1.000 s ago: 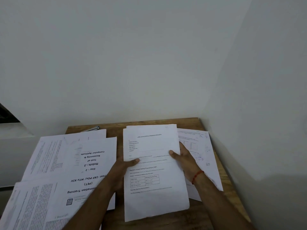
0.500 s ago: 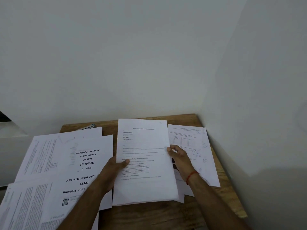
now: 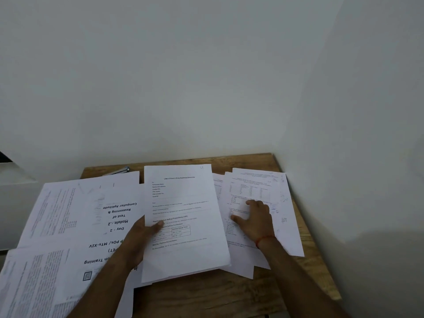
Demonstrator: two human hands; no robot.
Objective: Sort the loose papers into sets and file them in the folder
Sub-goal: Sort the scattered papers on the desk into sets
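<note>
A thin set of printed sheets, a letter with a small table (image 3: 183, 203), lies in the middle of the wooden table. My left hand (image 3: 140, 237) grips its left edge, thumb on top. My right hand (image 3: 254, 220) rests with fingers spread on a fanned pile of scribbled question sheets (image 3: 282, 191) at the right. On the left lie several loose papers, among them an upside-down title page reading "Computer Aptitude" (image 3: 107, 226) and dense text pages (image 3: 52, 212). No folder is clearly in view.
The wooden table (image 3: 229, 294) sits in a corner, with white walls behind and to the right. A metal clip-like object (image 3: 119, 170) pokes out at the back behind the left papers. Bare wood shows along the front and right edges.
My right hand let go of the letter set's right edge and moved right onto the scribbled sheets. The letter set settled lower on the table, held only by my left hand.
</note>
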